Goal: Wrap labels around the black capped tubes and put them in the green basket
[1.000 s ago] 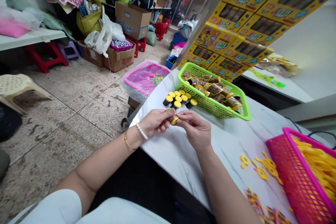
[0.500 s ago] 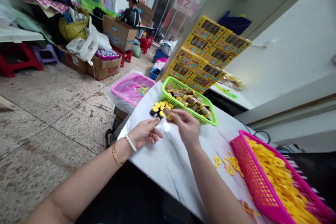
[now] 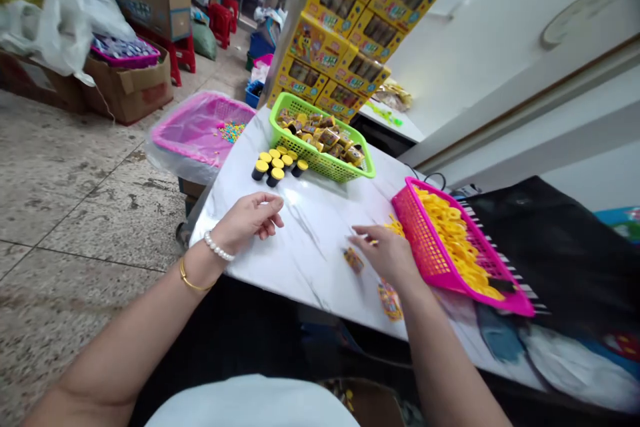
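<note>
My left hand (image 3: pixel 255 217) hovers over the near left of the white marbled table (image 3: pixel 300 260), fingers loosely curled with nothing visible in them. To the right, my right hand (image 3: pixel 387 250) reaches toward small yellow plastic pieces (image 3: pixel 395 225) beside the pink basket. Its fingers are stretched out and a little blurred; a bit of yellow shows by the fingertips. Just below them lies a small printed packet (image 3: pixel 353 260), and a printed piece (image 3: pixel 389 300) lies near my right wrist. Several black cups with yellow lids (image 3: pixel 277 173) stand grouped beyond my left hand.
A green basket (image 3: pixel 325 167) holds wrapped cups. The pink basket (image 3: pixel 425 260) is full of yellow ring-like pieces (image 3: pixel 450 227). Yellow display boxes (image 3: pixel 325 43) are stacked behind. A pink tub (image 3: pixel 175 123) lined with plastic, holding colourful bits, stands left of the table. Cartons (image 3: pixel 130 83) sit on the floor.
My right hand has left the lidded cups and moved right, toward the yellow pieces. A lidded cup now stands nearest that hand's former spot. The view has tilted down and right.
</note>
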Available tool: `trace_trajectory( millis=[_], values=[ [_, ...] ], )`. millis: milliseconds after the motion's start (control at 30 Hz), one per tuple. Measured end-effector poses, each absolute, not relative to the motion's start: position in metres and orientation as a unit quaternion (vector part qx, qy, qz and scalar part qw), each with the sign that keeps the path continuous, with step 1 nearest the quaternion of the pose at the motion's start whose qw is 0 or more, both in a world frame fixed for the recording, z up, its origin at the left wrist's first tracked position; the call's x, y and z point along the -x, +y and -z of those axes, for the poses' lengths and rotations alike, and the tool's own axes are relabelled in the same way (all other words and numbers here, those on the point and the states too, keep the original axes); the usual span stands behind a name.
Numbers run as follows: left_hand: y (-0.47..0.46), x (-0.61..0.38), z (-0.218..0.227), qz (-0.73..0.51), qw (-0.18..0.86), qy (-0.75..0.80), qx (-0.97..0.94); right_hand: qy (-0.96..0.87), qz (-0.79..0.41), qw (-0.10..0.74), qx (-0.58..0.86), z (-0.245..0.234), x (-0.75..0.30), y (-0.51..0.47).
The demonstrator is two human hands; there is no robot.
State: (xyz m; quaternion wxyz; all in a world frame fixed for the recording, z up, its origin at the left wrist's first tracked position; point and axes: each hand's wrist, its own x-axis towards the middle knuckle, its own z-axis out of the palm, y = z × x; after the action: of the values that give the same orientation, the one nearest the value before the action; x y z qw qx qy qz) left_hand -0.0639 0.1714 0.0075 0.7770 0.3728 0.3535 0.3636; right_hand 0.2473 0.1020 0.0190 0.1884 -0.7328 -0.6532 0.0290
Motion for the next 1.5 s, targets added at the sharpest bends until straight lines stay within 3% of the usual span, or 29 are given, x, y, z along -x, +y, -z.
trace_trajectory(
  millis=[233, 633, 833, 1000, 1200, 1333, 1433, 1500],
  values=[
    [0.17, 0.061, -0.01, -0.327, 0.741, 0.367, -0.458, -0.601, -0.044, 0.253, 0.757, 0.026, -0.247, 0.066],
    [0.169, 0.061, -0.007, -0.341, 0.722, 0.377, -0.47, -0.61, -0.029, 0.272, 0.743, 0.019, -0.249, 0.055],
    [0.17, 0.059, -0.007, -0.342, 0.717, 0.382, -0.473, -0.637, 0.006, 0.316, 0.703, -0.006, -0.213, 0.109],
    [0.17, 0.059, -0.006, -0.36, 0.709, 0.399, -0.457, -0.677, -0.011, 0.261, 0.688, -0.026, -0.204, 0.141],
    [0.169, 0.061, -0.005, -0.341, 0.713, 0.381, -0.479, -0.596, -0.048, 0.163, 0.785, -0.01, -0.263, 0.078],
    [0.17, 0.061, -0.007, -0.321, 0.717, 0.378, -0.49, -0.562, -0.088, 0.143, 0.81, 0.005, -0.265, 0.051],
    [0.169, 0.061, -0.01, -0.32, 0.718, 0.377, -0.489, -0.561, -0.132, 0.194, 0.794, -0.002, -0.252, 0.062],
    [0.169, 0.059, -0.011, -0.338, 0.715, 0.372, -0.487, -0.581, -0.15, 0.282, 0.748, -0.014, -0.237, 0.08]
  ],
)
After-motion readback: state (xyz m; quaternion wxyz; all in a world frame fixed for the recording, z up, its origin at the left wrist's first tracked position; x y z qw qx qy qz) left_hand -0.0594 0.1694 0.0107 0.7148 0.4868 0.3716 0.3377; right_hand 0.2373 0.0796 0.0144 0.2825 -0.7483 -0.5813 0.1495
